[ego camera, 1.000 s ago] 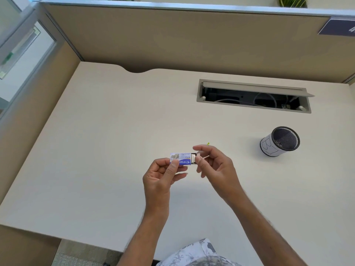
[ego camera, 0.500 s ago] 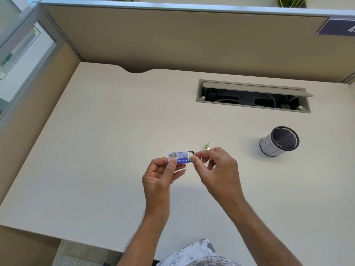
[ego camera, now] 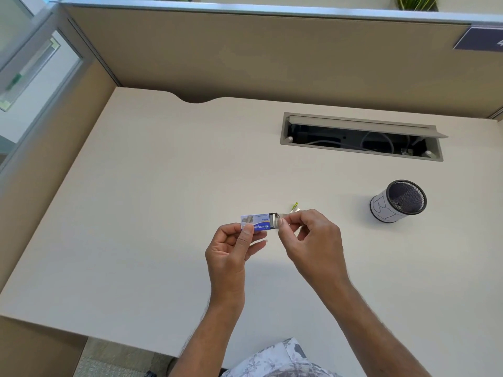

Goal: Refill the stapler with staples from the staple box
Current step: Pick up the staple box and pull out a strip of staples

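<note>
Pale counter (ego camera: 136, 213), staple box held above it.
Left hand (ego camera: 228, 254) grips the staple box (ego camera: 255, 222), long axis sideways; right hand (ego camera: 310, 240) pinches its open right end.

The right hand (ego camera: 313, 240) now has its fingers (ego camera: 283, 221) pinched at the open end of the staple box (ego camera: 255, 223), where before they were looser.

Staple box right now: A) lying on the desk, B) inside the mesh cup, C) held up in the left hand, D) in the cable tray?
C: the left hand pinches the staple box above the desk, while the right hand works at its open end; the mesh cup stands apart to the right.
</note>
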Tool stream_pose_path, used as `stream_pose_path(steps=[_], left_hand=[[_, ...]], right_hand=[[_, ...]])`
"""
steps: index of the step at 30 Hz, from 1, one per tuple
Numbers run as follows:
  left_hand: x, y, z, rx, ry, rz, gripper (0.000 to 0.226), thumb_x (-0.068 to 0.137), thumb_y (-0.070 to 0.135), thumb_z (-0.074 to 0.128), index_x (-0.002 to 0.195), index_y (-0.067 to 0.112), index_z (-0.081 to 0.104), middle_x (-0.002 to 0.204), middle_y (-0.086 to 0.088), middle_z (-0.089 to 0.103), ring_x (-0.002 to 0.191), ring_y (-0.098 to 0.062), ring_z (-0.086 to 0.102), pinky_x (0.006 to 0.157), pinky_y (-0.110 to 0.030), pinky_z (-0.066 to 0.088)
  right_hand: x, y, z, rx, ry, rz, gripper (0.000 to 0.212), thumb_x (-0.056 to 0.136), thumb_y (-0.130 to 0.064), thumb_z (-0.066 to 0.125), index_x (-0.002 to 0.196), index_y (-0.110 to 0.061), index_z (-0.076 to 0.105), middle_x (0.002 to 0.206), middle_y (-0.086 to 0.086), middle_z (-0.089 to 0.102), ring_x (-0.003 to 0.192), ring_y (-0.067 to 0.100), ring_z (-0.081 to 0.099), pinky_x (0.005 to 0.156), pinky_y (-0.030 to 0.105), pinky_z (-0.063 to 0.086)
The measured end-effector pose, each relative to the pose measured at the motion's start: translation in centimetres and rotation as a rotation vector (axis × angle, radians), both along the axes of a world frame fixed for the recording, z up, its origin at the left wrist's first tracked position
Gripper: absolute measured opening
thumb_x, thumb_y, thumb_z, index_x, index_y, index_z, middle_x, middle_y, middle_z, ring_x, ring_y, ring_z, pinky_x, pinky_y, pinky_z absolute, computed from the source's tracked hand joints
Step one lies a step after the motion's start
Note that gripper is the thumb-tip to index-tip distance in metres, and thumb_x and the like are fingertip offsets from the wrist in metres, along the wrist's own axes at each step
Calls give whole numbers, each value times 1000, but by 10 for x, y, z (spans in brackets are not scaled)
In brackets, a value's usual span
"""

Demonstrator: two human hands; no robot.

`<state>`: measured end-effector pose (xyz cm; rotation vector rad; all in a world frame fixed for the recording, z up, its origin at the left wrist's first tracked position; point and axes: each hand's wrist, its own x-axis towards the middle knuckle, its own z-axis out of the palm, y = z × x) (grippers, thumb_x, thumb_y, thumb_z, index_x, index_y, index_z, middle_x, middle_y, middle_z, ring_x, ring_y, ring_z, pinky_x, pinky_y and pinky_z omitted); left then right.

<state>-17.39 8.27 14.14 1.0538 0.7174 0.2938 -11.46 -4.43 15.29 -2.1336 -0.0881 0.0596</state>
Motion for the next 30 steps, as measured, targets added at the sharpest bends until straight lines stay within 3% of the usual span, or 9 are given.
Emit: stream_pose_path(steps=[3,7,16,19,26,30], left_hand=[[1,0,0,-3,-4,7,3,96,8,66,94,6,66,97,-18,79,89,-35,77,78,-39,63],[0,0,0,-7,-5,4,2,96,8,66,95,6,66,99,-19,79,89,-36,77,80,-41,64],[0,-1,0,-12,-10,8,2,96,8,66,96,6,66,100,-20,79,92,-37,77,80,-40,63],[0,-1,0,-11,-9,16,2,96,9,66,95,7,66,100,-20,79,92,-38,77,81,-40,63],[1,-2,-1,-13,-6,13,6,96,9,66,98,3,65,99,-18,79,91,-36,77,79,-38,64],[1,-4,0,-15,0,11,6,96,8,66,98,2,65,96,-16,80,87,-33,78,76,-36,64]], right_hand=[[-1,-1,1,-35,-101,33,4,88,-21,76,87,-21,72,83,-9,67,68,6,58,65,12,43],[-4,-1,2,-85,-182,78,6,89,-18,75,94,-20,73,89,-6,62,69,8,58,60,12,40],[-3,-2,3,-112,-176,118,12,90,-23,72,101,-23,76,90,-5,62,71,4,57,60,11,39],[-2,-2,3,-91,-145,122,11,88,-27,70,98,-22,74,91,-7,63,72,-1,57,60,9,39],[2,-4,1,51,-34,92,9,86,-17,75,92,-21,69,92,-9,66,74,12,63,61,10,42],[3,-4,2,301,238,-12,13,89,-11,69,87,-23,65,92,-5,72,72,10,64,58,29,52]])
